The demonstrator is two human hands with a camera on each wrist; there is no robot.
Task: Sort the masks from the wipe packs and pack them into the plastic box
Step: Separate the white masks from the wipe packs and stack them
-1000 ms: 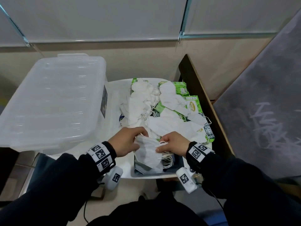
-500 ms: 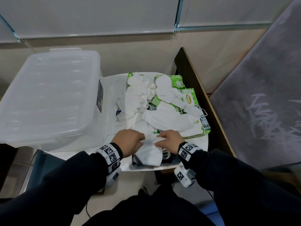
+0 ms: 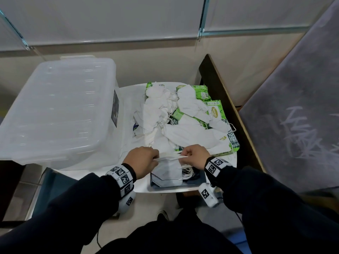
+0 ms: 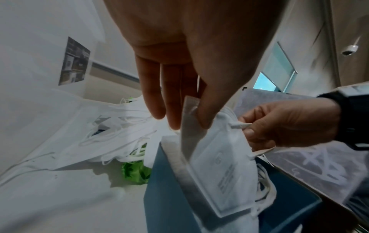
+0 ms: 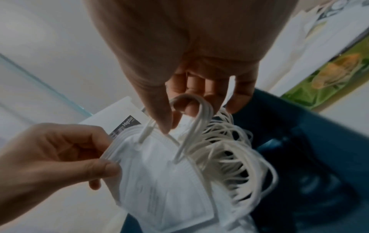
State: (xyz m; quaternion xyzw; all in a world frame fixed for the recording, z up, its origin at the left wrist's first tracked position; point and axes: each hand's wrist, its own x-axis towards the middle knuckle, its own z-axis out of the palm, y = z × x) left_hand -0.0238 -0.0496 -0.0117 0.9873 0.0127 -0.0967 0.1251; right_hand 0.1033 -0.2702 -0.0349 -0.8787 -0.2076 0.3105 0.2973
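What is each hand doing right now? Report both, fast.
Left hand: pinching the top edge of the white mask.
Right hand: gripping the same mask's other end by its ear loops.

Beyond the hands, flat white fabric masks (image 3: pixel 156 114) cover bright green, leaf-printed plastic wipe packs (image 3: pixel 215 112). Below them sits a dark blue rectangular tray (image 4: pixel 165 189). Black-and-white square-patterned wristbands (image 3: pixel 122 176) ring black sleeves (image 3: pixel 73 208).

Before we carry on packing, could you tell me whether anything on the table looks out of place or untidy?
Yes: the loose masks lie jumbled over the green wipe packs, ear loops tangled, not yet sorted. The clear plastic box still has its lid on. Both hands hold a mask stack over a dark blue tray.
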